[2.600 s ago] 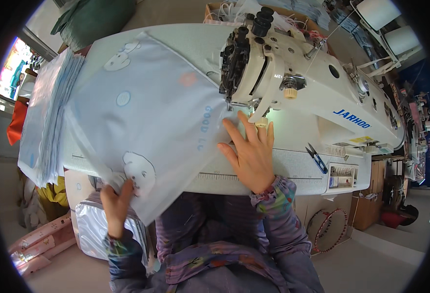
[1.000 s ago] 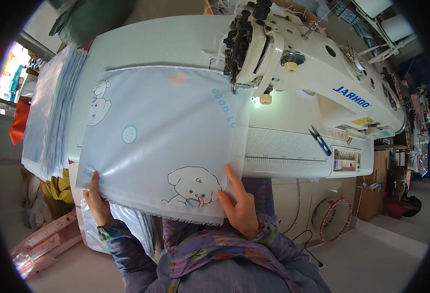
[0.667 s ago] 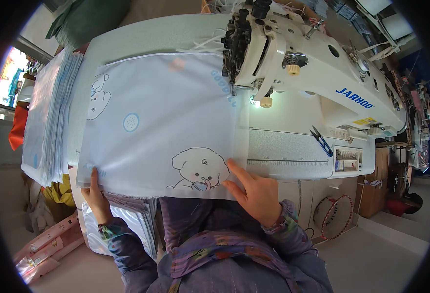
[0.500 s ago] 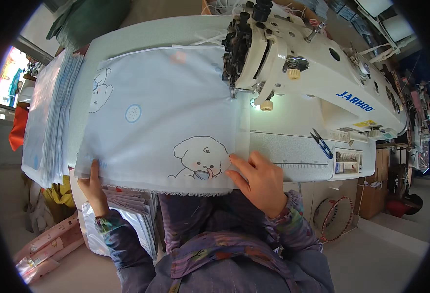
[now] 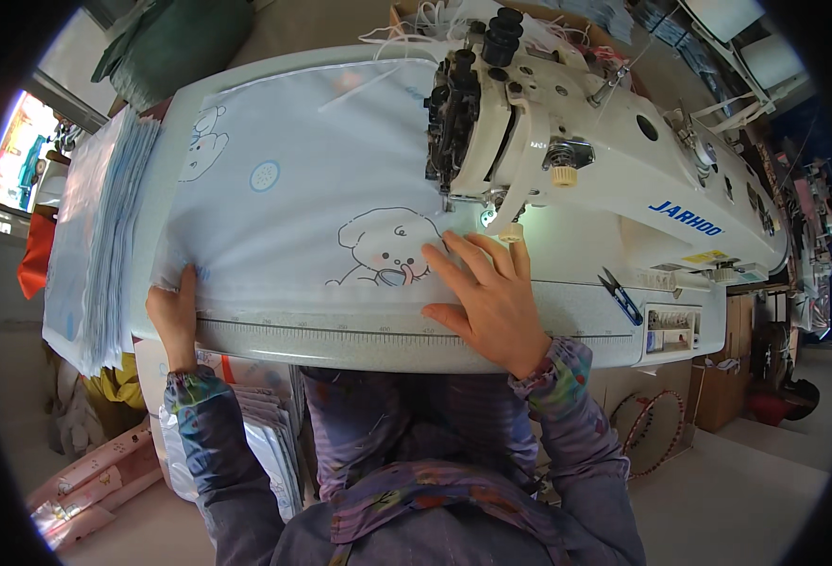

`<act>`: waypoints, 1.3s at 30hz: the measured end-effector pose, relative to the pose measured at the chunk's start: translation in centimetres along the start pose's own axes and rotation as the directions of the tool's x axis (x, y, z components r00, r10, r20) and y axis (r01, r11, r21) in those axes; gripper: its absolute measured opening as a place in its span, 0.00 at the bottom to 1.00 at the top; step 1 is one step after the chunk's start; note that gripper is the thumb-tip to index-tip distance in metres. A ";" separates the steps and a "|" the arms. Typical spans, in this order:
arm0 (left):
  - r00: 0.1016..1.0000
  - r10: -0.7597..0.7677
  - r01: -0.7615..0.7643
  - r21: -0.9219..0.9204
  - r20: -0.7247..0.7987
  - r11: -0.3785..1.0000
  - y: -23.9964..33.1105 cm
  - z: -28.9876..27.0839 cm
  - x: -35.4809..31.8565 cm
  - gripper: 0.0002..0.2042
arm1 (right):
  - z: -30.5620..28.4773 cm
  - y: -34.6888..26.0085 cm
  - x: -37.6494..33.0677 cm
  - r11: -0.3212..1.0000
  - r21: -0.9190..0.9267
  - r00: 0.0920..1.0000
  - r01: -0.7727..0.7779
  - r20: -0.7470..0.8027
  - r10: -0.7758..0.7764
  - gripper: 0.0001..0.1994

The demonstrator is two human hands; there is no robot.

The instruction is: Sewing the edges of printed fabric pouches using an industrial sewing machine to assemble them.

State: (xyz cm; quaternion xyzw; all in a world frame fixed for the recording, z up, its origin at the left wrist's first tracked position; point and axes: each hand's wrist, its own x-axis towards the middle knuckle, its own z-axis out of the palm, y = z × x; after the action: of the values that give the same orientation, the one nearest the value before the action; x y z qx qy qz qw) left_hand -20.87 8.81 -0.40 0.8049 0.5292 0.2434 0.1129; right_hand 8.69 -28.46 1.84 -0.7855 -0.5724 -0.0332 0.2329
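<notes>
Room along the front: a bare strip of table (image 5: 340, 351) runs between the left hand (image 5: 172, 321) and the right hand (image 5: 491, 307), and more opens right of that, until snips (image 5: 621, 297) and a parts tray (image 5: 649, 330) break it up! Under the arm of the sewing machine (image 5: 614, 170), a gap; its black-faced head (image 5: 453, 127) walls off the fabric's (image 5: 293, 226) right side, and a cloth stack (image 5: 100, 245) blocks the left.

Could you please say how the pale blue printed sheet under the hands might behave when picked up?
The pale blue printed sheet is probably floppy, as it puckers softly beside the left hand. It looks light for its size, judging by its thin edge. Lying flat, it seems unlikely to roll.
</notes>
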 end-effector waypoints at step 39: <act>0.765 -0.290 0.632 -0.583 0.575 0.512 -9.3 -6.5 -10.6 0.16 | -0.1 2.5 0.8 0.987 0.116 0.991 0.111 0.059 -0.118 0.31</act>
State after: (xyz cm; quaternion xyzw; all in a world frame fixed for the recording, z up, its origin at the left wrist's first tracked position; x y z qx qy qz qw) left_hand -35.00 2.55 -1.84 0.5392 0.5427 0.2259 0.6032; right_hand 11.27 -28.36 1.40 -0.7375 -0.6251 0.0117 0.2554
